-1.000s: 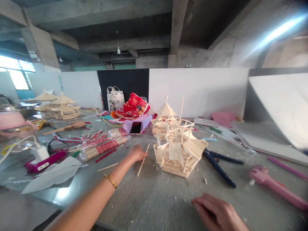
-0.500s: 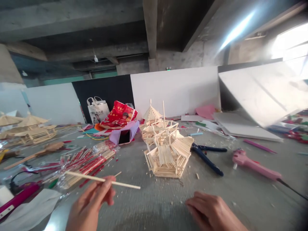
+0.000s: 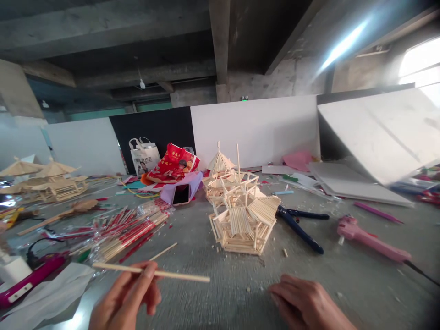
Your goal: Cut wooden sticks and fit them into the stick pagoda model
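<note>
Pale wood is everywhere on this grey, gritty worktable [image 3: 220, 293], scattered with small chips. At far left stand finished stick pavilions [image 3: 51, 181] with thatched-looking roofs; nearer lie a magenta tool [image 3: 30, 279] and a sheet of white paper [image 3: 44, 298]. Beside them, clear plastic wrappers [image 3: 127, 227] hold bundles of thin sticks with red-printed sleeves, spilling loosely across the table. The left hand [image 3: 125, 300], low in the view, pinches a single thin round wooden stick [image 3: 151, 272] between thumb and fingertips, fingers closed on it. That stick lies nearly level above the table's near edge, its long axis running left to right, its right end tipped slightly downward and pointing toward the right hand. Behind, a white tote bag [image 3: 144, 156] and a red printed bag [image 3: 173, 167] rest against the wall, with a phone [image 3: 181, 194] tucked in a lilac paper sleeve. At centre sits an unfinished pavilion model [image 3: 244, 220] of glued sticks, open lattice walls and slatted roof panels, well apart from the held stick. Right of it lie dark-handled pliers [image 3: 299, 227] and a pink glue gun [image 3: 371, 240]. The right hand [image 3: 309, 307] rests at the table's near edge, fingers curled loosely, holding nothing.
</note>
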Motion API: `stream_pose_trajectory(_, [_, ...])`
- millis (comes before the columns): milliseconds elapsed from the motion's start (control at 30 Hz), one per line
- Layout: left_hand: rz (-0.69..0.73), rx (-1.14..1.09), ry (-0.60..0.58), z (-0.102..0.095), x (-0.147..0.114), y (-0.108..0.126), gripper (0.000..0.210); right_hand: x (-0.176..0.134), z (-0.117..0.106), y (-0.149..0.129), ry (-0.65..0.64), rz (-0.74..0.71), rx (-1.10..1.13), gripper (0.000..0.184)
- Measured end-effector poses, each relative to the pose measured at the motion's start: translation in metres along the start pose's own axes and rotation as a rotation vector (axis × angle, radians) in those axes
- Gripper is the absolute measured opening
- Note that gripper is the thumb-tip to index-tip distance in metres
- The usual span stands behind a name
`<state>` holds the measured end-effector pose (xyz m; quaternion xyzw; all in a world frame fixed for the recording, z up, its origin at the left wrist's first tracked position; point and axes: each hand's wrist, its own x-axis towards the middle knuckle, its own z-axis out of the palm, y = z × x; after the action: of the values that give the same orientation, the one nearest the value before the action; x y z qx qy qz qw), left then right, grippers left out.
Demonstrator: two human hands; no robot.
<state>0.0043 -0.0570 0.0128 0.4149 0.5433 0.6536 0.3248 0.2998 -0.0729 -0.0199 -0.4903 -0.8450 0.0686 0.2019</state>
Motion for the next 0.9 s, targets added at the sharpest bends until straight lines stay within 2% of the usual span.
stream_pose_trajectory(133, [-0.040, -0.119, -0.044, 0.010, 0.031, -0.001, 0.026, -0.003, -0.001, -0.001, -0.004, 0.030, 0.036, 0.029])
stream_pose_trajectory(333, [-0.188, -0.191, -0.125, 0.052, 0.068, -0.017, 0.026, -0.005, -0.002, 0.002, 0.003, 0.040, 0.085, 0.028])
stream_pose_trajectory(467, [-0.226, -0.211, -0.150, 0.077, 0.073, -0.031, 0.027, -0.005, -0.002, 0.003, 0.025, 0.017, 0.086, 0.027])
stream_pose_trajectory(600, [-0.225, -0.221, -0.168, 0.092, 0.074, -0.042, 0.029, -0.004, -0.002, 0.004, 0.016, 0.001, 0.082, 0.027])
stream_pose_trajectory(900, [-0.197, -0.186, -0.221, 0.100, 0.075, -0.055, 0.028, -0.003, -0.002, 0.006, -0.051, 0.025, 0.065, 0.025])
